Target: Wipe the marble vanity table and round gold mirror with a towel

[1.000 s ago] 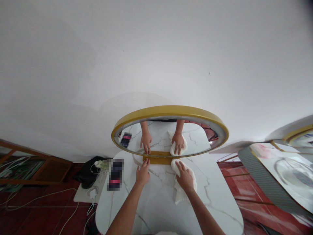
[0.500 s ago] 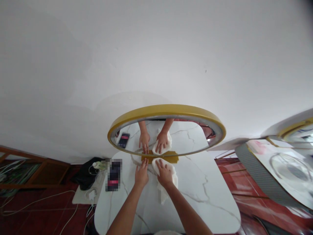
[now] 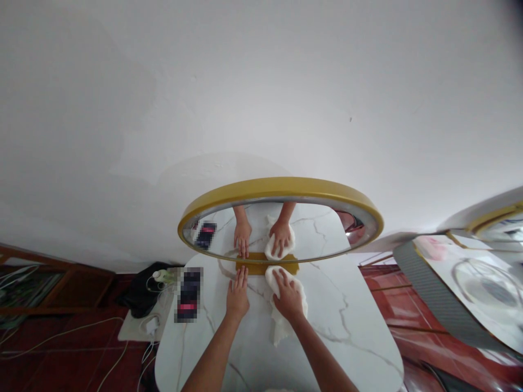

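Hands both sit on a white marble-look tabletop (image 3: 347, 326), forearms coming up from the bottom edge and converging toward the mirror base. Left hand (image 3: 237, 294) lies palm-down, fingers straight and close together, tips pointing at the gold base block (image 3: 261, 268) of the mirror and just about touching it; nothing held, hand flat on the stone. Left forearm runs diagonally from lower left, wrist roughly straight. Right hand (image 3: 289, 296) is palm-down on a white cloth (image 3: 281, 326), fingers spread a bit and pressing on it rather than curled round it; cloth's front lump sits just beside the base block, w/ a tail of fabric trailing back under the wrist toward the person. Right forearm angles in from lower right. The two hands are near each other, thumbs apart, not touching. Oval gold-framed mirror (image 3: 281, 188) stands upright at the table's far edge against a white wall (image 3: 261, 81) and reflects both hands + cloth. Blurred-out dark phone-like item (image 3: 188, 294) lies at the table's left edge, well left of the left hand. Cables and a charger (image 3: 152, 325) on the red floor below.
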